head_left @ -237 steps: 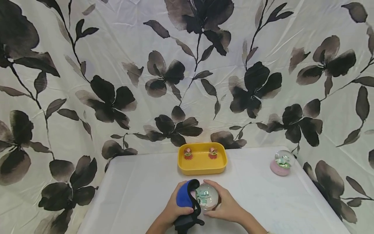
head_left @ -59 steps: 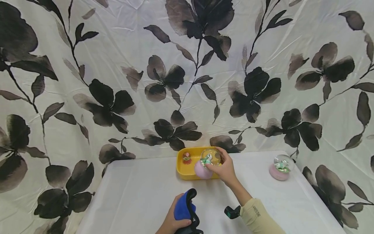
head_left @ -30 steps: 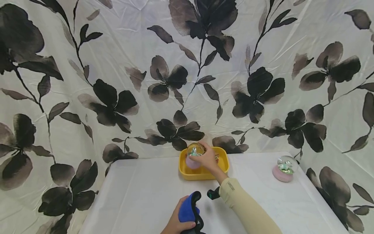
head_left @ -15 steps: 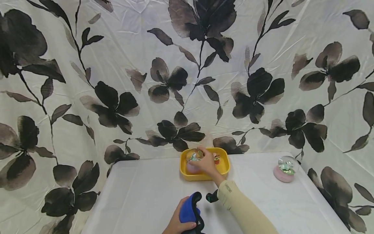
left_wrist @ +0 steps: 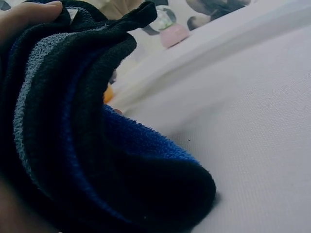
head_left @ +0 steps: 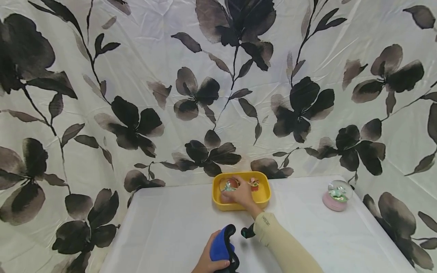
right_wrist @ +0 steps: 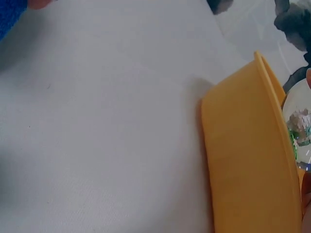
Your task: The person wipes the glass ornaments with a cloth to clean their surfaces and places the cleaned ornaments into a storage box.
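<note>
On the white table (head_left: 164,227) sits a yellow tray (head_left: 260,204), the left grip (head_left: 207,256) clutches a blue-and-black cloth (head_left: 218,248), and the snow globe (head_left: 229,185), pinched in the right grip (head_left: 242,194), has just sunk lower into the tray near a figurine (head_left: 254,184), seemingly almost placed.

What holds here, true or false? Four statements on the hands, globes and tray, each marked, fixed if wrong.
1. The right hand grips a snow globe at the yellow tray. True.
2. Nothing is in the other hand. False: the left hand holds a blue-and-black cloth.
3. A pink-based globe stands on the white table, outside the tray. True.
4. The tray is empty. False: a small red-based ornament sits in it.
</note>
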Action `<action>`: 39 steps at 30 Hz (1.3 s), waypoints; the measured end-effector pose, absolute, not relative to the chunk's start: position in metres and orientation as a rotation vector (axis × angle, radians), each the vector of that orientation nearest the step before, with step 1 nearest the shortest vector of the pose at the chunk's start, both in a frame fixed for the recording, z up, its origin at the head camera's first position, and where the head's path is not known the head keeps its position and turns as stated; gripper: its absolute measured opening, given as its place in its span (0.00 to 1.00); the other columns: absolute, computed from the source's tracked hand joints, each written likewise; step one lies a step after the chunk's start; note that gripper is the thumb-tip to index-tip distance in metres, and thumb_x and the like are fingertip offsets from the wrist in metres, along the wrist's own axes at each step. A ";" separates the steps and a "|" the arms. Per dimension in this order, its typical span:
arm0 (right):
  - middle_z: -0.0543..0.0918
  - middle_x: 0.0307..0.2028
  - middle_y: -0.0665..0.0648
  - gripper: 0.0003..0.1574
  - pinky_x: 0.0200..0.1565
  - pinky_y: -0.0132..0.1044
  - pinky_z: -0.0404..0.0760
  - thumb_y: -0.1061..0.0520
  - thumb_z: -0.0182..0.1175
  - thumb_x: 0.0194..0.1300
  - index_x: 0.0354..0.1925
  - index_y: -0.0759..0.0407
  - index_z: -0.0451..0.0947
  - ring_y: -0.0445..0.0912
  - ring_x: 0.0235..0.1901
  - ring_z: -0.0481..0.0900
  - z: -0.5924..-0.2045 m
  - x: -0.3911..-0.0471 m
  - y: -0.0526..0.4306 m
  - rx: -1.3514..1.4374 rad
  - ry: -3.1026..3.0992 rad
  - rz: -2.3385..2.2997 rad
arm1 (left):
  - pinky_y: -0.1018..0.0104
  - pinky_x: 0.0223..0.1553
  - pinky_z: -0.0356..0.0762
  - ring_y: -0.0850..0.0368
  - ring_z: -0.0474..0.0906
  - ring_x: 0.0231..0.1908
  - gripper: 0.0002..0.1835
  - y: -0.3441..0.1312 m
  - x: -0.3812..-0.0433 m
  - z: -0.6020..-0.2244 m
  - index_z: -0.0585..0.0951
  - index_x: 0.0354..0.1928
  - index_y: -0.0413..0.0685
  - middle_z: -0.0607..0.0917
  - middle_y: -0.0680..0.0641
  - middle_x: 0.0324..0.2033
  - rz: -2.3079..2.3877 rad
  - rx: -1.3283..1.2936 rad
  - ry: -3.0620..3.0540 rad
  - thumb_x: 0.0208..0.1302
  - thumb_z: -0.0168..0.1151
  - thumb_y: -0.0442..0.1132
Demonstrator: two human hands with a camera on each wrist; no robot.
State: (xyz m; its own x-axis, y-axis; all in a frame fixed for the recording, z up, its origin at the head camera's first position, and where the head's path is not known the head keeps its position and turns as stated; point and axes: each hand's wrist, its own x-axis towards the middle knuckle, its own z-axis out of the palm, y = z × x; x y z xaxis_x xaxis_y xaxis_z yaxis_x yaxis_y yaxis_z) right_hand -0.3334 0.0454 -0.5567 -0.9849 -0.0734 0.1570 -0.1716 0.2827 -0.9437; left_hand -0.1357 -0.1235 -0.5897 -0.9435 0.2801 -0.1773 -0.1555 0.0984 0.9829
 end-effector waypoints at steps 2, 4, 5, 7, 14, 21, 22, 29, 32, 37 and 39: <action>0.77 0.56 0.58 0.51 0.55 0.49 0.75 0.51 0.81 0.41 0.63 0.59 0.72 0.53 0.53 0.75 -0.557 -0.334 0.044 0.234 -2.449 1.830 | 0.43 0.52 0.71 0.43 0.70 0.55 0.48 -0.123 -0.137 -0.590 0.56 0.72 0.50 0.71 0.41 0.60 1.928 0.135 2.052 0.51 0.72 0.41; 0.76 0.56 0.57 0.51 0.55 0.49 0.74 0.51 0.81 0.41 0.63 0.58 0.72 0.53 0.53 0.75 -0.557 -0.334 0.044 0.231 -2.448 1.847 | 0.43 0.52 0.70 0.43 0.70 0.55 0.48 -0.123 -0.137 -0.590 0.56 0.72 0.50 0.71 0.41 0.60 1.941 0.138 2.033 0.52 0.72 0.40; 0.76 0.56 0.57 0.51 0.56 0.50 0.74 0.52 0.81 0.41 0.63 0.58 0.72 0.53 0.53 0.75 -0.557 -0.334 0.043 0.230 -2.447 1.853 | 0.43 0.52 0.71 0.44 0.70 0.55 0.48 -0.123 -0.138 -0.590 0.56 0.72 0.51 0.72 0.42 0.60 1.944 0.137 2.020 0.52 0.72 0.40; 0.77 0.56 0.57 0.50 0.56 0.50 0.74 0.53 0.81 0.41 0.63 0.59 0.72 0.54 0.54 0.75 -0.557 -0.334 0.043 0.236 -2.447 1.849 | 0.43 0.52 0.71 0.44 0.70 0.55 0.48 -0.123 -0.138 -0.590 0.56 0.72 0.51 0.72 0.42 0.60 1.946 0.139 2.007 0.52 0.72 0.40; 0.76 0.57 0.57 0.49 0.57 0.51 0.72 0.53 0.80 0.42 0.62 0.57 0.72 0.54 0.55 0.74 -0.553 -0.332 0.042 0.238 -2.476 1.833 | 0.42 0.54 0.69 0.43 0.70 0.56 0.48 -0.123 -0.138 -0.589 0.55 0.72 0.48 0.73 0.41 0.60 1.965 0.142 2.002 0.52 0.71 0.39; 0.75 0.58 0.56 0.50 0.58 0.49 0.71 0.53 0.81 0.42 0.63 0.55 0.70 0.53 0.56 0.73 -0.550 -0.329 0.042 0.237 -2.532 1.815 | 0.42 0.53 0.69 0.43 0.70 0.56 0.48 -0.125 -0.137 -0.592 0.55 0.72 0.47 0.72 0.40 0.60 1.944 0.126 2.025 0.52 0.71 0.41; 0.75 0.58 0.56 0.50 0.58 0.49 0.71 0.53 0.81 0.42 0.63 0.55 0.70 0.53 0.56 0.73 -0.550 -0.328 0.042 0.237 -2.539 1.817 | 0.42 0.53 0.69 0.42 0.70 0.56 0.48 -0.125 -0.137 -0.592 0.55 0.72 0.48 0.71 0.40 0.60 1.939 0.121 2.033 0.52 0.71 0.41; 0.73 0.60 0.56 0.50 0.59 0.50 0.70 0.52 0.79 0.45 0.64 0.53 0.68 0.53 0.58 0.71 -0.554 -0.324 0.044 0.252 -2.584 1.849 | 0.42 0.50 0.72 0.42 0.71 0.54 0.49 -0.125 -0.132 -0.597 0.56 0.72 0.48 0.74 0.40 0.58 1.916 0.073 2.039 0.51 0.73 0.42; 0.73 0.60 0.56 0.49 0.59 0.50 0.70 0.52 0.79 0.45 0.63 0.53 0.68 0.54 0.58 0.71 -0.554 -0.323 0.045 0.251 -2.577 1.855 | 0.41 0.50 0.72 0.42 0.72 0.54 0.49 -0.126 -0.132 -0.598 0.56 0.72 0.47 0.75 0.41 0.57 1.925 0.072 2.038 0.51 0.73 0.41; 0.72 0.60 0.57 0.47 0.60 0.52 0.69 0.53 0.77 0.48 0.64 0.54 0.68 0.55 0.58 0.71 -0.549 -0.324 0.046 0.265 -2.565 1.876 | 0.41 0.51 0.72 0.42 0.72 0.54 0.48 -0.128 -0.133 -0.594 0.55 0.72 0.46 0.75 0.41 0.57 1.930 0.081 2.036 0.52 0.72 0.41; 0.71 0.61 0.58 0.48 0.60 0.52 0.69 0.53 0.77 0.49 0.65 0.55 0.67 0.55 0.59 0.70 -0.547 -0.325 0.047 0.274 -2.571 1.883 | 0.41 0.51 0.72 0.42 0.72 0.54 0.48 -0.130 -0.133 -0.593 0.55 0.72 0.46 0.75 0.41 0.58 1.930 0.088 2.039 0.52 0.72 0.41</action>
State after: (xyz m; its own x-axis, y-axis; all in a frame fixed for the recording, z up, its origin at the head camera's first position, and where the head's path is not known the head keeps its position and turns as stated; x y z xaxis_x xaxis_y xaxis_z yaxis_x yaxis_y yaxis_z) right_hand -0.3246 0.0470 -0.5467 -0.9837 -0.1712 0.0554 -0.1045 0.2926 -0.9505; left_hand -0.1329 -0.1300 -0.5925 -0.9434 0.2684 -0.1947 -0.1796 0.0798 0.9805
